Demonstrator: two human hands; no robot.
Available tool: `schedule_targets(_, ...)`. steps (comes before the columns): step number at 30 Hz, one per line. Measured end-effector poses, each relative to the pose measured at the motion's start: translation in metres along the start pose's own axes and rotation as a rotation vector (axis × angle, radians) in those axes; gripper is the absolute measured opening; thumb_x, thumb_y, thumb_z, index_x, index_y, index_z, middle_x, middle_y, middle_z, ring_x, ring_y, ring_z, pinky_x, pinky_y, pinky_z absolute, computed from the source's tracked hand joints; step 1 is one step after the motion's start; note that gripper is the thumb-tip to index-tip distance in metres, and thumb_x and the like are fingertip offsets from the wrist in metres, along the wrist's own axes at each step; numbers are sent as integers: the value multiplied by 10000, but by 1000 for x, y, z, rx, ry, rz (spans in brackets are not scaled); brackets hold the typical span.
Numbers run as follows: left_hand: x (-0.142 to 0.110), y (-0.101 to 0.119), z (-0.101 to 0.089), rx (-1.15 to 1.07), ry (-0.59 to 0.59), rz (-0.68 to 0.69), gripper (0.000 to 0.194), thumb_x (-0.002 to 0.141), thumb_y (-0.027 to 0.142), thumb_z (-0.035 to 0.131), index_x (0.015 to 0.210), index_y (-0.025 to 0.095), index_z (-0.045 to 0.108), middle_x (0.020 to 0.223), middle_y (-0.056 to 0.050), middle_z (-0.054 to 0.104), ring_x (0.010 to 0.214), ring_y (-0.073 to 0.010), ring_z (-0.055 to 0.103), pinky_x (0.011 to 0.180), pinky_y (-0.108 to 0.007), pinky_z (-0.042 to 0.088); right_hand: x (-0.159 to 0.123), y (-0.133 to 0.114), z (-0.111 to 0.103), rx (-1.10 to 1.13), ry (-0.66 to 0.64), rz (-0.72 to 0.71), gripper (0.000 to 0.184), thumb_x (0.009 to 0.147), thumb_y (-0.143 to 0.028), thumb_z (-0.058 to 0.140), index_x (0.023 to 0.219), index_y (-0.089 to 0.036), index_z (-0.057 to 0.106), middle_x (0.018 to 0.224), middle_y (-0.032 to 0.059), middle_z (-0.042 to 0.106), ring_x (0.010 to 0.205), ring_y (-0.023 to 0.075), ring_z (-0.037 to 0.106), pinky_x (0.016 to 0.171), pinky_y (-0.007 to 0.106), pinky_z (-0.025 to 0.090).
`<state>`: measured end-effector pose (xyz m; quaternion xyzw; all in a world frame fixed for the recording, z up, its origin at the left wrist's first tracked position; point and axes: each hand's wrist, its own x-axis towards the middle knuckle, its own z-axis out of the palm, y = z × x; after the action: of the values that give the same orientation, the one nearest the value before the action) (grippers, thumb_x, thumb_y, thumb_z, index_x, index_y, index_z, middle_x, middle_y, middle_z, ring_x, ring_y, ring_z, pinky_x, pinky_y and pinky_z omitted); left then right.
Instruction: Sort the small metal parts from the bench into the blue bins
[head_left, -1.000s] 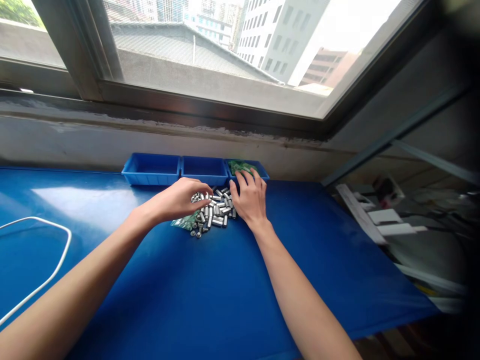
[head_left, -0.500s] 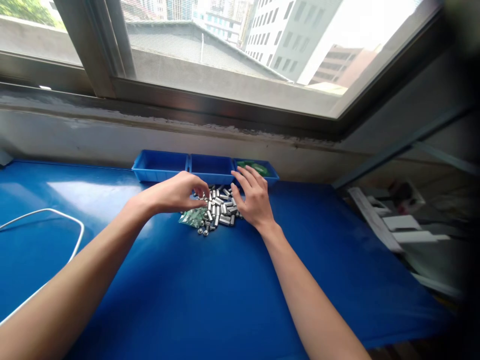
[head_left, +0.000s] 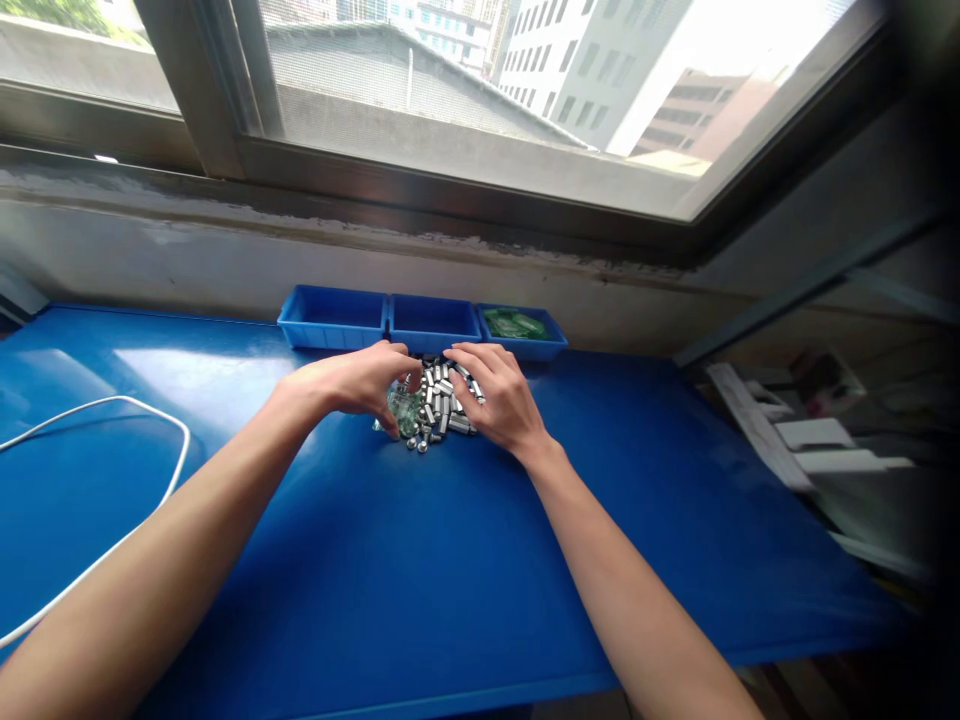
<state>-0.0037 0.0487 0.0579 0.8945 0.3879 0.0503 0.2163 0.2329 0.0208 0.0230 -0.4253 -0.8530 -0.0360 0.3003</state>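
Observation:
A pile of small silvery metal pieces [head_left: 442, 398], some like short hexagonal posts and some like screws, lies on the blue table. At its left side is a small clear-green plastic bag [head_left: 406, 408]. Over this bag my left hand [head_left: 373, 382] curves with thumb and fingers apart, partly covering it; whether it touches the bag is unclear. On the right edge of the pile rests my right hand [head_left: 498, 397], fingers spread and bent over the metal pieces. Some pieces are hidden beneath its fingers.
Behind the pile stand three joined blue bins: left bin [head_left: 335, 337], middle bin [head_left: 435, 341] and right bin [head_left: 525, 349], the last holding green bags [head_left: 516, 324]. A white cable [head_left: 184, 440] crosses the blue tabletop [head_left: 420, 570] at left. White items [head_left: 817, 435] lie beyond its right edge.
My left hand has opened wider, its thumb lowering over the bag. My right hand has shifted slightly left over the pile. The whole view has tilted a little.

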Motion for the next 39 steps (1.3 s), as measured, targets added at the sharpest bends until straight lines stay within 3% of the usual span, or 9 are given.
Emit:
schedule_targets(6,6,-1,4,-71,71,114,409,631,397,809,943,206,626,915,-9,660,868,-209,608,714,-254,438,-1,0,-1,-3,-19,-4,363,1009,-306,434,1296,-198,629,1295,91,662,1208,247,568,1046,403,433)
schedule_targets(13,6,16,-5,-179,159,185,275,703,298,770,935,167,700,847,-15,713,774,-166,627,691,-240,446,-2,2,1,67,11,15,340,1009,-325,437,1231,-198,660,1224,91,697,1145,244,604,1015,396,452)
schedule_targets(16,5,22,-9,-233,286,188,295,723,378,786,897,150,720,784,-20,707,717,-148,609,650,-234,445,-1,-1,2,225,66,72,315,999,-356,467,1163,-197,684,1143,75,731,1033,229,652,958,374,484)
schedule_targets(19,6,23,-7,-346,413,143,358,744,436,777,935,136,737,766,-30,715,714,-156,634,643,-237,480,0,-5,0,464,109,222,334,995,-431,473,1080,-209,707,974,41,752,875,206,682,857,344,519)
schedule_targets(22,9,23,-4,-497,440,110,373,794,430,728,1011,127,753,846,-65,757,816,-201,700,747,-282,551,2,-4,-1,727,120,365,363,962,-519,518,989,-215,715,804,18,722,746,191,670,743,324,528)
schedule_targets(26,12,25,-1,-621,427,97,402,838,439,680,1081,126,747,979,-100,778,941,-249,725,837,-330,574,3,3,1,984,83,454,319,804,-517,736,877,-210,690,723,4,694,648,171,640,631,299,509)
schedule_targets(33,19,31,11,-714,522,35,379,805,450,724,1005,130,683,904,-103,769,851,-233,730,771,-329,574,2,14,0,1150,29,534,359,690,-439,849,885,-198,666,765,8,725,640,158,661,619,284,520)
schedule_targets(39,23,30,19,-627,603,4,344,797,472,734,903,160,638,875,-77,748,859,-220,720,815,-347,574,-1,17,-2,1219,-41,554,352,716,-394,841,955,-210,658,850,29,750,762,187,713,644,274,542)
